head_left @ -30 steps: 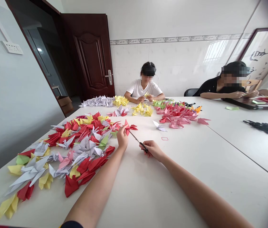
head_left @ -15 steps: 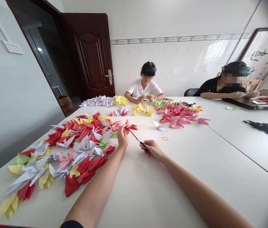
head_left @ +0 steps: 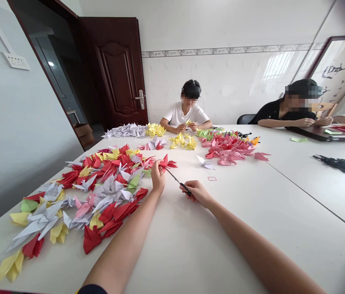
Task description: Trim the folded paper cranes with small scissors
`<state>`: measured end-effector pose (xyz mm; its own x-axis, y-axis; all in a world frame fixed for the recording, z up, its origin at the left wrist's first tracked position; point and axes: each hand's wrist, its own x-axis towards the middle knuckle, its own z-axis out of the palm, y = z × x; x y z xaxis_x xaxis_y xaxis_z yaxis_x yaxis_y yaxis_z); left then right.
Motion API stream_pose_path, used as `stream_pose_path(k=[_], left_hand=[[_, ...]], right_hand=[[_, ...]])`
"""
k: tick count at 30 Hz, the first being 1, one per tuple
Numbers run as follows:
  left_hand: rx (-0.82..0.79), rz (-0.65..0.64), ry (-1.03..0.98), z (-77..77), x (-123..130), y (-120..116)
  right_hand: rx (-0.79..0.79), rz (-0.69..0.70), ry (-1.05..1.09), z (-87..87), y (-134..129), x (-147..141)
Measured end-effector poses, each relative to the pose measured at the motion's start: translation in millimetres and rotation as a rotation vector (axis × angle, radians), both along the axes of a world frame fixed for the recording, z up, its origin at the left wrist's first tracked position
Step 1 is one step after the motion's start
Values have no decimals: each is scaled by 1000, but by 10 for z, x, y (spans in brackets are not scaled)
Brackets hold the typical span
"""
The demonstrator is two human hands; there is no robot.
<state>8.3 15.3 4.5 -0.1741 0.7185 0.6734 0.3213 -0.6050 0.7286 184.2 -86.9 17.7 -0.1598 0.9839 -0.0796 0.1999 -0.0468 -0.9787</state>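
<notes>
My left hand [head_left: 158, 176] is closed on a red paper crane [head_left: 166, 163], holding it just above the white table. Black-handled scissors [head_left: 176, 179] are gripped in my right hand [head_left: 196, 192]. Their thin metal blades point up and left, with the tips at the underside of the crane; whether they touch the paper I cannot tell. To the left of my left hand spreads a large heap of folded paper cranes [head_left: 108, 185] in red, white, yellow, pink and green. A single white paper crane [head_left: 205, 163] lies to the right of the red one.
Pink paper cranes [head_left: 229, 147] are piled further back, near yellow cranes [head_left: 183, 141] and a white pile [head_left: 126, 130]. A person [head_left: 186, 110] sits across the table, handling something yellow. Another person [head_left: 291, 106] works at the right by a dark tray [head_left: 328, 134]. A black bundle [head_left: 342, 164] lies nearby.
Almost nothing differs. The red crane in my left hand has shifted very slightly, and the scissors stay at nearly the same place beneath it.
</notes>
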Motion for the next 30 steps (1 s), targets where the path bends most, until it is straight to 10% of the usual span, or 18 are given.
stream_pose_path(k=[22,30], left_hand=[[56,-36,95,41,-1,-43],[-160,20,-173,-58,-81,132]], right_hand=[[29,-12,-7,-47,13,-17],[120,-174,7,-80,-15,-61]])
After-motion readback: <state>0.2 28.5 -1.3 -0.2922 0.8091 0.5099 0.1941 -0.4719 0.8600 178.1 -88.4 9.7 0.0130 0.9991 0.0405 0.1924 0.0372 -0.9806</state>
